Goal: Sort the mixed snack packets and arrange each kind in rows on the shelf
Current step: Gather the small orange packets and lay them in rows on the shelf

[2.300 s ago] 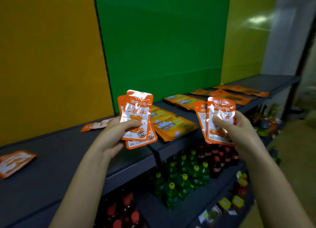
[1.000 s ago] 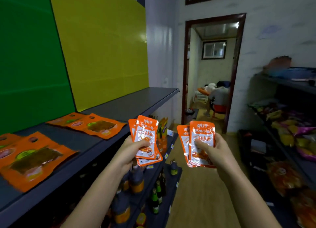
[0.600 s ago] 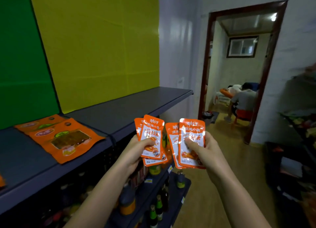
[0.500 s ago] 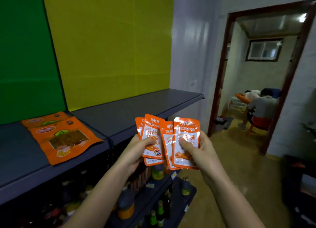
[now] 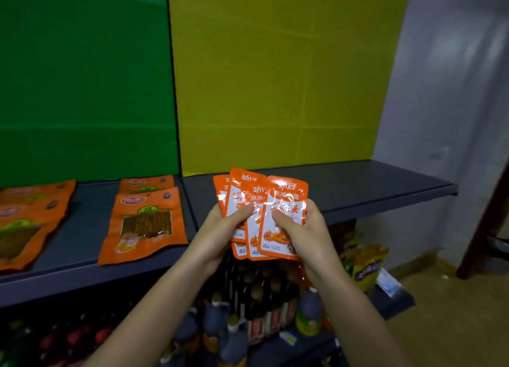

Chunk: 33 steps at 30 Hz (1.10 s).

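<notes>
Both hands hold one fanned bunch of small orange-and-white snack packets (image 5: 278, 201) in front of the dark grey shelf (image 5: 358, 185). My left hand (image 5: 220, 234) grips the bunch's left side, thumb across a packet's face. My right hand (image 5: 308, 229) grips the right side, thumb on the front packet. The two bunches overlap and touch. Larger orange packets (image 5: 146, 223) with clear windows lie flat on the shelf to the left, and further ones (image 5: 24, 223) lie at the far left edge.
The right stretch of the shelf, before the yellow back panel (image 5: 275, 77), is bare. Below it stand dark bottles (image 5: 259, 306) on a lower shelf, with yellow bags (image 5: 366, 259) to the right. A grey wall (image 5: 454, 91) closes the right side.
The view has swung back left to face the shelf. My hands have come together, so the two separate bunches of small packets now overlap as one fan.
</notes>
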Available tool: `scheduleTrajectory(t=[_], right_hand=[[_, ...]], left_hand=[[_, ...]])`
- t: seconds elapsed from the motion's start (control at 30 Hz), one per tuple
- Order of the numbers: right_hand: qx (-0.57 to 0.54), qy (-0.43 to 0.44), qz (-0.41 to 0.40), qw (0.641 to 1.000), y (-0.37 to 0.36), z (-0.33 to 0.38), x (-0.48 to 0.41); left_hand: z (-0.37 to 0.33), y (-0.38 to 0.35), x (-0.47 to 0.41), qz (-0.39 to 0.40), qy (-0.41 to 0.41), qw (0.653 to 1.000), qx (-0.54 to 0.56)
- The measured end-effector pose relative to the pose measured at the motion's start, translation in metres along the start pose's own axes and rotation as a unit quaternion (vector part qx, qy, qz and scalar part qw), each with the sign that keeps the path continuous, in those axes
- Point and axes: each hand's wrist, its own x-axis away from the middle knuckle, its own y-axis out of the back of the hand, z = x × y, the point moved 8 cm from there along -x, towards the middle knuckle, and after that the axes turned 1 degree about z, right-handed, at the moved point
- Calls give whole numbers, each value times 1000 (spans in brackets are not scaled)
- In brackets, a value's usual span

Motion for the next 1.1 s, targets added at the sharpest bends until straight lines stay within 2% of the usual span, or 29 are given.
scheduleTrajectory(t=[0.17,0.33,0.47,0.6,0.9,1.1], right_hand=[[45,17,91,995,-38,2,-61],[82,15,123,989,-69,-3,-136],[155,-36,138,978,-86,-42,-195],[277,-66,160,945,-106,-88,-237],[502,0,178,846,-150,-93,-278],[527,29,159,835,-157,-91,-287]], left_hand=[[-14,39,-46,-88,-12,996,-19],[-51,87,-88,-157,-51,986,-33],[-67,125,-106,-194,-48,978,-56],[-66,151,-112,-226,-13,972,-58],[-73,178,-101,-296,12,954,-50],[-68,174,-104,-298,26,952,-68]])
